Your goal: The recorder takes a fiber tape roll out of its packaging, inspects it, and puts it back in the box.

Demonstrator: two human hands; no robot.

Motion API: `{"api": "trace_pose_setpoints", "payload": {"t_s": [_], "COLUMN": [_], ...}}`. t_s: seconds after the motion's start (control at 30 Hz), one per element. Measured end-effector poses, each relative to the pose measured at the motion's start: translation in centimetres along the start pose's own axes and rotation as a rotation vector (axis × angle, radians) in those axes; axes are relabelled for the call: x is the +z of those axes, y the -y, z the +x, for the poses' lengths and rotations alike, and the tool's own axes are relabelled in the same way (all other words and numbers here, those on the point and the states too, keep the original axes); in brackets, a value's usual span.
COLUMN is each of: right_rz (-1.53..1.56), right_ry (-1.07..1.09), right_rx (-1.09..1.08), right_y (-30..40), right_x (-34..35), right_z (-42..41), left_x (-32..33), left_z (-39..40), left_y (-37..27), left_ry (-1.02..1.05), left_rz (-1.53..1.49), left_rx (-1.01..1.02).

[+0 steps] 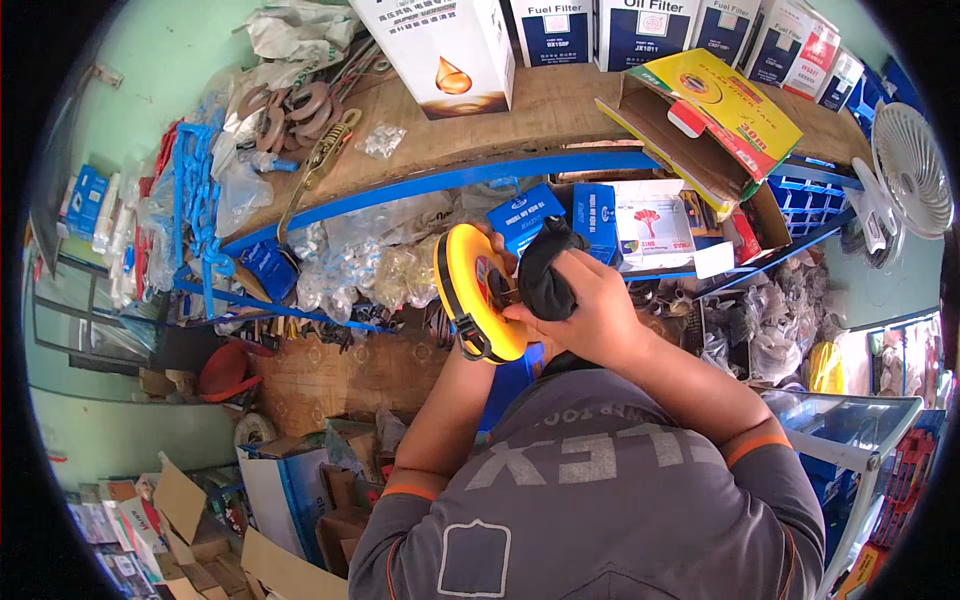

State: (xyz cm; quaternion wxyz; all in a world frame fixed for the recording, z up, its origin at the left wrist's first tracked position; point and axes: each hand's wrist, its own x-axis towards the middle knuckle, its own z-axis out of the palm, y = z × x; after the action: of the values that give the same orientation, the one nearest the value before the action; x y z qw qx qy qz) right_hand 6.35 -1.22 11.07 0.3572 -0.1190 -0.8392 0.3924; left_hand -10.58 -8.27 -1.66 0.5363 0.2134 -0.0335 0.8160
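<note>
A round yellow tape measure reel with a black rim band is held on edge in front of my chest. My left hand grips it from behind, and the reel covers most of that hand. In my right hand is a bunched black cloth, close against the reel's flat face. The right thumb reaches the reel near its centre. Beyond the hands, an open yellow and green tape measure carton sits tilted at the edge of the wooden shelf.
Filter boxes and a white oil-drop box stand along the shelf. Metal rings and blue chain are at left, a white fan at right. Below are blue boxes and bagged parts. Cartons lie behind left.
</note>
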Motion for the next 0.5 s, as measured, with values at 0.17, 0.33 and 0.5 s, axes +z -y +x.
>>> {"api": "trace_pose_setpoints", "payload": {"t_s": [0.17, 0.33, 0.5], "right_rz": [-0.114, 0.028, 0.016], "right_ry": [0.129, 0.039, 0.092], "right_rx": [-0.273, -0.220, -0.138], "right_y": [-1.9, -0.6, 0.8], "right_x": [-2.1, -1.8, -2.3], "right_z": [0.8, 0.5, -1.0], "left_x": [4.3, 2.6, 2.7], "left_z": [0.0, -0.6, -0.1], "left_y": [1.0, 0.5, 1.2], "left_ry": [-0.027, -0.133, -0.450], "left_rz": [0.381, -0.073, 0.466], "left_rx": [-0.022, -0.243, -0.096]}}
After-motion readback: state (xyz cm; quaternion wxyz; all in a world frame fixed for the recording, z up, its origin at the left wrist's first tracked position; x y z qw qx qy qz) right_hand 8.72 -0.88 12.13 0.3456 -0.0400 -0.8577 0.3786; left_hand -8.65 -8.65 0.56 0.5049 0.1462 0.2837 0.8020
